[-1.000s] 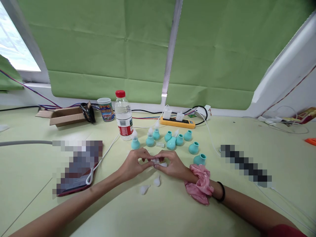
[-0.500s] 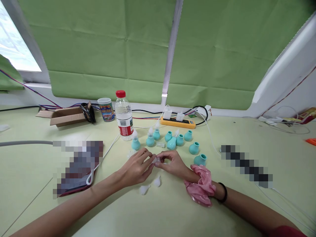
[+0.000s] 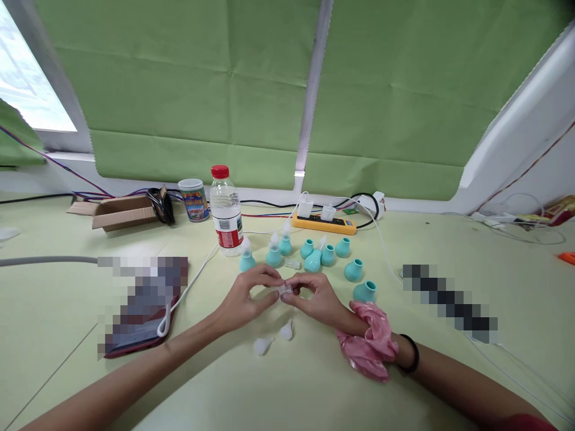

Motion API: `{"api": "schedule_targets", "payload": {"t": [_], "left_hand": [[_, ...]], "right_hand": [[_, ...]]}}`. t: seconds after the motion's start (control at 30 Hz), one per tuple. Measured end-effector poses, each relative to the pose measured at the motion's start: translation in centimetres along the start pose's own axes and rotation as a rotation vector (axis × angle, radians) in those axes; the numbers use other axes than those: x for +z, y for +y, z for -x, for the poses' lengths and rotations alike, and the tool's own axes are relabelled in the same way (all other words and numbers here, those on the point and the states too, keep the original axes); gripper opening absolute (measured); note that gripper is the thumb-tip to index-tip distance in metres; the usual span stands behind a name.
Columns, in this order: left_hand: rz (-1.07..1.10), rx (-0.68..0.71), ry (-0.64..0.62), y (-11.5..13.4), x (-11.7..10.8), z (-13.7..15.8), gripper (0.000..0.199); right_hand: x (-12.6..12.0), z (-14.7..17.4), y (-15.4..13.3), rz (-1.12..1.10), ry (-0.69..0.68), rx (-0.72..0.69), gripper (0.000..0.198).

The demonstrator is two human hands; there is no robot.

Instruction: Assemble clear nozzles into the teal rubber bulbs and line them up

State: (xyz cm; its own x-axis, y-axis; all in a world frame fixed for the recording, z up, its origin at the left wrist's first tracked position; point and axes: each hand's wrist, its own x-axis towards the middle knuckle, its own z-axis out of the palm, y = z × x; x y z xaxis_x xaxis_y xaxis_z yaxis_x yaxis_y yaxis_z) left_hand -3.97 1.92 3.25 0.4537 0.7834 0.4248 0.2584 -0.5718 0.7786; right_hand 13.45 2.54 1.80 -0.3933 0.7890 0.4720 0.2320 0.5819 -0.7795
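Between my two hands is a small clear plastic tube (image 3: 286, 290), partly covered by fingertips. My left hand (image 3: 248, 298) pinches its left end with thumb and fingers, while my right hand (image 3: 317, 297) grips the right end. Two translucent white soft tips (image 3: 262, 345) lie on the table just below the hands. Beyond my fingers stand several turquoise rubber bulbs (image 3: 353, 270) with open necks. Other bulbs at the left carry clear nozzles, such as this nozzle-topped bulb (image 3: 274, 256). A second clear tube (image 3: 293, 264) lies among them.
A water bottle (image 3: 228, 218) with a red cap stands behind the bulbs, near a printed can (image 3: 194, 202) and an open cardboard box (image 3: 123, 214). An orange power strip (image 3: 323, 224) with cables lies at the back. At left is a phone (image 3: 139, 329) with a white cable.
My left hand's fingers have shifted and spread into a wider pinch around the clear tube, showing more of it. My right hand has stayed nearly in place.
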Motion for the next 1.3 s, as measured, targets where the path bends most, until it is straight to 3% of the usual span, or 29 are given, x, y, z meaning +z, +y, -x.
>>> {"api": "schedule_targets", "payload": {"t": [0.1, 0.2, 0.37, 0.8, 0.9, 1.0, 1.13, 1.23, 1.3], "left_hand": [[0.318, -0.271, 0.006, -0.1, -0.3, -0.4, 0.017], [0.447, -0.403, -0.15, -0.1, -0.3, -0.5, 0.023], [0.428, -0.374, -0.258, 0.1, -0.2, -0.3, 0.023], [0.493, -0.376, -0.221, 1.2, -0.3, -0.1, 0.024], [0.486, -0.367, -0.207, 1.3, -0.4, -0.1, 0.023], [0.476, -0.37, -0.163, 1.4, -0.6, -0.2, 0.024], [0.461, -0.386, -0.152, 1.5, -0.5, -0.3, 0.024], [0.439, -0.404, -0.13, 1.1, -0.2, -0.2, 0.024], [0.433, -0.428, -0.107, 0.9, -0.1, -0.2, 0.028]], "right_hand": [[-0.1, -0.1, -0.7, 0.042, 0.037, -0.104, 0.016], [-0.1, 0.0, -1.1, 0.059, 0.052, -0.189, 0.017], [-0.1, 0.0, -1.3, 0.069, 0.01, -0.207, 0.017], [-1.3, -0.3, -2.9, 0.129, -0.119, -0.159, 0.019], [-2.8, -1.0, -3.9, 0.267, -0.211, -0.158, 0.029], [-6.0, -1.9, -4.6, 0.599, -0.252, -0.148, 0.038], [-11.4, -2.1, -4.2, 1.026, -0.342, 0.125, 0.033], [-13.6, -1.8, -3.2, 1.098, -0.461, 0.391, 0.037], [-13.8, -1.8, -2.5, 1.077, -0.543, 0.464, 0.034]]}}
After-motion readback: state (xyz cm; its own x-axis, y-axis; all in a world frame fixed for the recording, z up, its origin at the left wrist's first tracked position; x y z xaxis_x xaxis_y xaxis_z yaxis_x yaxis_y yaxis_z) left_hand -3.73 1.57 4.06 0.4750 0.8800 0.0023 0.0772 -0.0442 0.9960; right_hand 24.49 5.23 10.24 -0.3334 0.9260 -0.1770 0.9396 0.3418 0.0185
